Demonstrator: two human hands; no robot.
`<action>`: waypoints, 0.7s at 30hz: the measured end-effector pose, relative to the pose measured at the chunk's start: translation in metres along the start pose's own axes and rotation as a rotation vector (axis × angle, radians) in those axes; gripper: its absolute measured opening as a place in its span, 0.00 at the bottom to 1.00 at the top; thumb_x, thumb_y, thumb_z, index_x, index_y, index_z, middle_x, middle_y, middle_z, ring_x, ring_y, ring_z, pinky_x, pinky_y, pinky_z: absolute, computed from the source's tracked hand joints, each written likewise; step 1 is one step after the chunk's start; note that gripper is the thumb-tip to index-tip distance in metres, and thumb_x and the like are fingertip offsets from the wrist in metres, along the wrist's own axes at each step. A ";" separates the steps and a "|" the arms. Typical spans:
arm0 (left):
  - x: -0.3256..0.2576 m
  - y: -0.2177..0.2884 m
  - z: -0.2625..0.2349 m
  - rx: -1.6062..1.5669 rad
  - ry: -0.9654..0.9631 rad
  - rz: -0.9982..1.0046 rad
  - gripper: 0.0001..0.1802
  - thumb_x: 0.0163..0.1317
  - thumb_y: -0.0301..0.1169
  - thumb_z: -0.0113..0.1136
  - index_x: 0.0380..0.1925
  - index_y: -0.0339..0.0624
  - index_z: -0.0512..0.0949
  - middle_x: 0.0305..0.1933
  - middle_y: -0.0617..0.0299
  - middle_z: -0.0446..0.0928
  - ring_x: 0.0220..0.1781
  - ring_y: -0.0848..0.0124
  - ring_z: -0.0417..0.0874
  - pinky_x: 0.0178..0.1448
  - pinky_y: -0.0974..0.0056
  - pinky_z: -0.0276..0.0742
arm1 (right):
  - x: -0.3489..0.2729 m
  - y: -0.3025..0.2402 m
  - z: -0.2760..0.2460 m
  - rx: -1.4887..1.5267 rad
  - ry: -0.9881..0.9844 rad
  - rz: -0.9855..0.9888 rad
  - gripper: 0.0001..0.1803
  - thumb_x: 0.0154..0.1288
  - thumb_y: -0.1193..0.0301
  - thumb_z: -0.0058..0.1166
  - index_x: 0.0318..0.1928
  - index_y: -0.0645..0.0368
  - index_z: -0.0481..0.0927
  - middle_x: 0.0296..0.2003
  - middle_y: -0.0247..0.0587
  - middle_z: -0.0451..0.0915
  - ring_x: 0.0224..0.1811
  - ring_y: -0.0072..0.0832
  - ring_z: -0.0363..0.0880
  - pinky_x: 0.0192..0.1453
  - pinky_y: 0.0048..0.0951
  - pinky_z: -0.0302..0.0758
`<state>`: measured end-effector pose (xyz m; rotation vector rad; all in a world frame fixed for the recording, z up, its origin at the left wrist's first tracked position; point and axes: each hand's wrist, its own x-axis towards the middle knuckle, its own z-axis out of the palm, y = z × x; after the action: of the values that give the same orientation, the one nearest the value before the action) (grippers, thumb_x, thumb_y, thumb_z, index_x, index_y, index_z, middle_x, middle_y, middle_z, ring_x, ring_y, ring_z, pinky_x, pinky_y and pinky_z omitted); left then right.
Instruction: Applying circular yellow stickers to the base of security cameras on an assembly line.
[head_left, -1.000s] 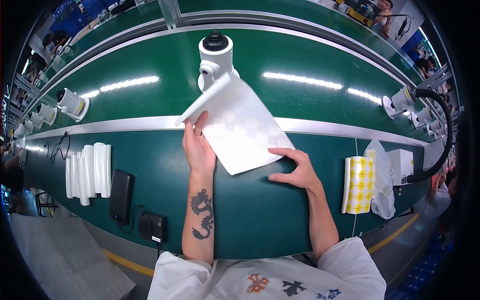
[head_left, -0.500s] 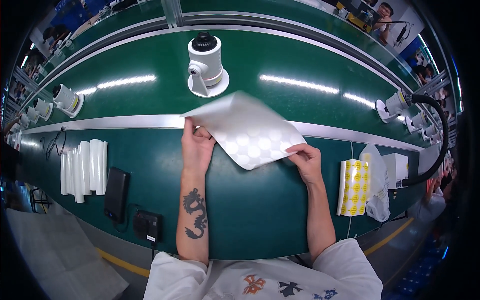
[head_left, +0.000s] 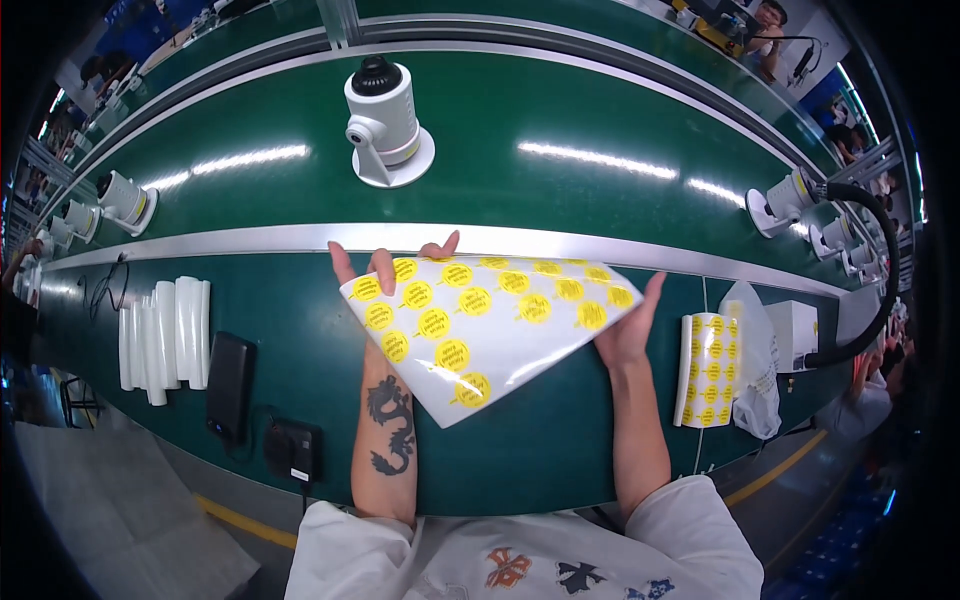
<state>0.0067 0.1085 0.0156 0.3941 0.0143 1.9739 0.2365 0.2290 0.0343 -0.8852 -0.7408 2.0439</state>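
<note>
Holding a glossy, thin white sheet with rows of round yellow labels (head_left: 515,340) above a dark green table (head_left: 520,440), near the middle of the far edge, and slanting its lowest corner toward the near edge. Pinching the left corner with the left hand (head_left: 381,272): spreading the fingers apart, laying one over the labelled face and extending others past the sheet's far edge. Supporting the right corner from below with the right hand (head_left: 627,338): pointing one digit up beside the corner and hiding the remaining fingers behind the sheet; impossible to tell their closure. Probably handling as light, flexible and springy, bending readily between the hands; likely feeling slippery on the glossy face and creasing under hard pressure. Best taking hold by opposite corners or the bare near margin, pinching lightly, spreading tension evenly and avoiding the labels. Having a curled white sheet with yellow dots (head_left: 708,370) lying toward the table's right edge, and several slim white rolls (head_left: 165,335) lying toward the left edge.
</note>
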 end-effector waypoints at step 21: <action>0.007 -0.033 0.016 0.714 -0.096 -0.804 0.33 0.58 0.24 0.60 0.64 0.33 0.60 0.57 0.46 0.74 0.52 0.69 0.80 0.53 0.68 0.78 | 0.003 -0.013 -0.031 -0.294 -0.688 0.608 0.27 0.48 0.81 0.57 0.53 0.77 0.73 0.45 0.56 0.80 0.45 0.34 0.83 0.50 0.29 0.77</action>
<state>0.0381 0.1257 0.0266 0.7942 0.7198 1.0978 0.2652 0.2445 0.0249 -0.5868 -1.2799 2.8920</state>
